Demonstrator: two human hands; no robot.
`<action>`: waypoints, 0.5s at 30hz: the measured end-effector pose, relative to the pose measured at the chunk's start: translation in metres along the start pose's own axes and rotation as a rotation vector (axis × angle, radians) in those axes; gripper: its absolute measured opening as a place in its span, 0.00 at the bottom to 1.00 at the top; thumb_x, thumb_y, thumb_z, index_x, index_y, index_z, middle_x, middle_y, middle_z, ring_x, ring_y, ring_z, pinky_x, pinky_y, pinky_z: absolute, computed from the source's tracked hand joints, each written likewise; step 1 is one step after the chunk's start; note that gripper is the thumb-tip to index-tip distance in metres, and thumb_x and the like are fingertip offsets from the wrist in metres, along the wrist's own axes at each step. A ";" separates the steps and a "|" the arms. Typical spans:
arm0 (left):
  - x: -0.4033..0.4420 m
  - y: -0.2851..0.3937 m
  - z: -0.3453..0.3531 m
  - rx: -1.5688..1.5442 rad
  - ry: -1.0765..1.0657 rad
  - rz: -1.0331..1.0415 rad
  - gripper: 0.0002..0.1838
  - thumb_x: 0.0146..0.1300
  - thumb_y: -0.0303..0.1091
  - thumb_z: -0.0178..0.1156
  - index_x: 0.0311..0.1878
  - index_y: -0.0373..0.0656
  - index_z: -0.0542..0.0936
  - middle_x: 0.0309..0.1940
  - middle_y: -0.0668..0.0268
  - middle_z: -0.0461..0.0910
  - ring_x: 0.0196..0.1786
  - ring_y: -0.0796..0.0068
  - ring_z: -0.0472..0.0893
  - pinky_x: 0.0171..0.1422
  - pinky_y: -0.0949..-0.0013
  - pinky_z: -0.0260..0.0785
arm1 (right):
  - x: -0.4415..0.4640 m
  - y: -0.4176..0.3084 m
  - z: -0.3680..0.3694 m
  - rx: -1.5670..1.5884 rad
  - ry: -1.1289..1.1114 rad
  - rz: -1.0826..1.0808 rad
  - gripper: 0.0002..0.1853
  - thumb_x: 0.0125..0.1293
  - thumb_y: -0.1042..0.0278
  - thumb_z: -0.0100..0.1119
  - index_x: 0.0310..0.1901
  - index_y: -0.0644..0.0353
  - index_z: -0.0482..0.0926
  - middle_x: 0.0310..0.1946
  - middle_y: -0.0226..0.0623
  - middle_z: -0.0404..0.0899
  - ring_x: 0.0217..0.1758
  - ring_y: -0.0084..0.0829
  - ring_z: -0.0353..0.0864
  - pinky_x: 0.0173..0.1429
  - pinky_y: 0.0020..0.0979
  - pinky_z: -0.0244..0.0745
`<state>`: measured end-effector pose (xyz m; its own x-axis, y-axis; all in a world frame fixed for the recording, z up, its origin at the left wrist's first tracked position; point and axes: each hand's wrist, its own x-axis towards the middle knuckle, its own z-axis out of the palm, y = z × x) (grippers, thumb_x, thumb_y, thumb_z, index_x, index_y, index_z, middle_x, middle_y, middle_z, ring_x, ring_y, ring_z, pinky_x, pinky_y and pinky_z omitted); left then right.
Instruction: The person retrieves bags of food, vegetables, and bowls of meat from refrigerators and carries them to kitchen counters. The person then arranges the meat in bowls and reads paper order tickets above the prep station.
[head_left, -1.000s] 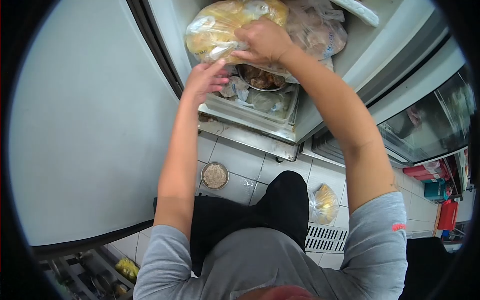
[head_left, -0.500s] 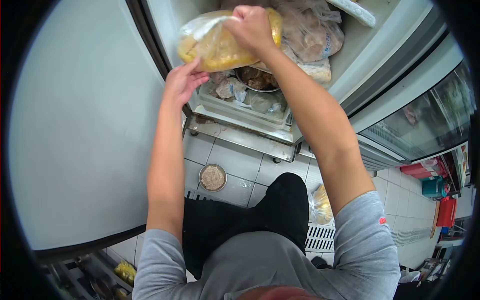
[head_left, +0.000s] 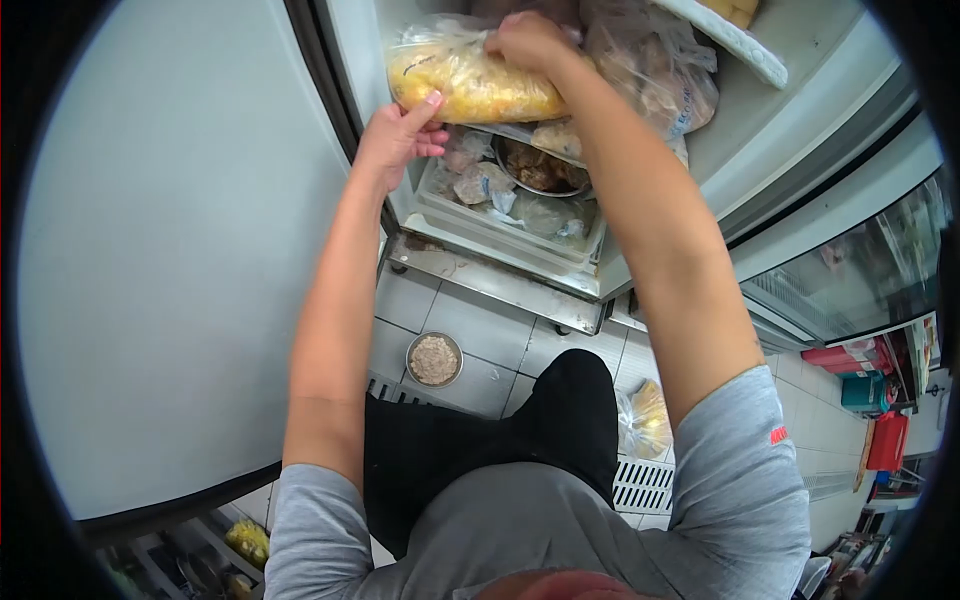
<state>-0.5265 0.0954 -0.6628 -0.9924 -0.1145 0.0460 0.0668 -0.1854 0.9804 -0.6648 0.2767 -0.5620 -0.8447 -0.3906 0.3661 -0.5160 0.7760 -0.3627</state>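
Note:
A clear plastic bag of yellow food (head_left: pixel 480 85) lies in the open freezer, on top of other packages. My right hand (head_left: pixel 530 42) is closed on the gathered plastic at its upper edge. The thumb of my left hand (head_left: pixel 400 140) presses the bag's lower left front; the other fingers, apart from the thumb, extend below the bag's edge. Beneath, a metal bowl of brown food (head_left: pixel 545 168) and small wrapped bundles (head_left: pixel 482 185) sit in a clear plastic bin (head_left: pixel 500 240). To the right of my right forearm is a knotted bag of pale brown food (head_left: pixel 680 90).
The freezer door (head_left: pixel 190 260) stands open at left. On the tiled floor are a bowl of pale crumbly food (head_left: pixel 434 359) and a tied bag of yellowish food (head_left: pixel 645 420). A white shelf edge (head_left: pixel 730 45) juts out upper right. A glass-door fridge (head_left: pixel 850 250) stands at right.
The yellow food bag now sits flatter and further into the freezer. My left thumb has moved onto its front. The whole view has shifted slightly.

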 end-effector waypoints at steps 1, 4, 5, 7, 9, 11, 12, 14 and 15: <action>-0.003 0.000 0.002 0.010 0.022 -0.014 0.27 0.64 0.51 0.68 0.48 0.32 0.78 0.38 0.61 0.81 0.35 0.72 0.83 0.35 0.71 0.79 | -0.012 -0.008 -0.008 -0.095 -0.097 -0.100 0.22 0.51 0.48 0.61 0.34 0.62 0.85 0.35 0.53 0.84 0.44 0.46 0.85 0.53 0.43 0.78; -0.008 0.005 0.005 0.025 -0.010 -0.024 0.25 0.67 0.51 0.65 0.49 0.34 0.76 0.37 0.62 0.79 0.38 0.72 0.82 0.39 0.71 0.78 | -0.059 -0.014 -0.002 -0.175 0.132 -0.325 0.36 0.58 0.36 0.61 0.54 0.65 0.78 0.50 0.50 0.82 0.51 0.51 0.81 0.55 0.43 0.74; -0.006 0.004 0.004 0.018 -0.032 -0.015 0.24 0.68 0.50 0.64 0.49 0.35 0.76 0.37 0.62 0.79 0.38 0.72 0.83 0.39 0.71 0.78 | -0.086 -0.020 -0.007 -0.272 0.207 -0.387 0.41 0.59 0.32 0.60 0.59 0.65 0.75 0.54 0.51 0.80 0.52 0.53 0.80 0.57 0.44 0.74; -0.003 0.001 0.004 0.001 -0.062 0.008 0.22 0.70 0.47 0.61 0.50 0.35 0.76 0.37 0.61 0.80 0.38 0.72 0.83 0.39 0.70 0.78 | -0.101 -0.016 0.001 -0.336 0.365 -0.480 0.40 0.58 0.30 0.60 0.55 0.64 0.77 0.49 0.50 0.82 0.49 0.55 0.81 0.56 0.49 0.74; -0.002 -0.004 0.007 -0.013 -0.062 0.041 0.21 0.71 0.47 0.60 0.50 0.34 0.76 0.38 0.61 0.80 0.38 0.72 0.82 0.39 0.70 0.78 | -0.098 -0.006 0.015 -0.354 0.417 -0.508 0.37 0.60 0.29 0.59 0.50 0.62 0.79 0.46 0.47 0.82 0.45 0.52 0.83 0.53 0.50 0.74; 0.011 -0.009 0.002 0.010 -0.073 0.052 0.22 0.71 0.47 0.59 0.51 0.33 0.76 0.38 0.60 0.81 0.38 0.71 0.82 0.40 0.70 0.78 | -0.082 0.001 0.018 -0.277 0.400 -0.496 0.36 0.60 0.29 0.58 0.48 0.61 0.80 0.44 0.47 0.83 0.44 0.52 0.83 0.51 0.49 0.76; 0.010 -0.016 0.003 0.008 -0.056 0.027 0.23 0.71 0.48 0.59 0.51 0.33 0.76 0.38 0.59 0.81 0.38 0.70 0.83 0.40 0.70 0.78 | -0.089 0.005 0.019 -0.245 0.371 -0.472 0.36 0.61 0.29 0.57 0.47 0.61 0.80 0.44 0.47 0.83 0.44 0.51 0.83 0.51 0.49 0.76; 0.013 -0.007 0.009 0.014 -0.039 0.040 0.24 0.71 0.49 0.59 0.53 0.34 0.76 0.39 0.59 0.81 0.38 0.69 0.83 0.40 0.69 0.78 | -0.089 -0.001 0.007 -0.295 0.352 -0.485 0.31 0.65 0.36 0.58 0.46 0.63 0.79 0.40 0.50 0.83 0.42 0.49 0.83 0.50 0.45 0.77; 0.009 -0.002 0.014 0.021 -0.038 0.047 0.25 0.70 0.50 0.59 0.53 0.34 0.76 0.39 0.59 0.82 0.38 0.69 0.83 0.40 0.69 0.79 | -0.086 0.003 0.012 -0.293 0.346 -0.504 0.30 0.64 0.37 0.59 0.45 0.63 0.79 0.40 0.50 0.83 0.42 0.50 0.83 0.50 0.45 0.77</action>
<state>-0.5373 0.1080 -0.6614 -0.9914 -0.0857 0.0992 0.1120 -0.1605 0.9807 -0.5952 0.3070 -0.6047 -0.3915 -0.5965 0.7007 -0.7334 0.6622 0.1540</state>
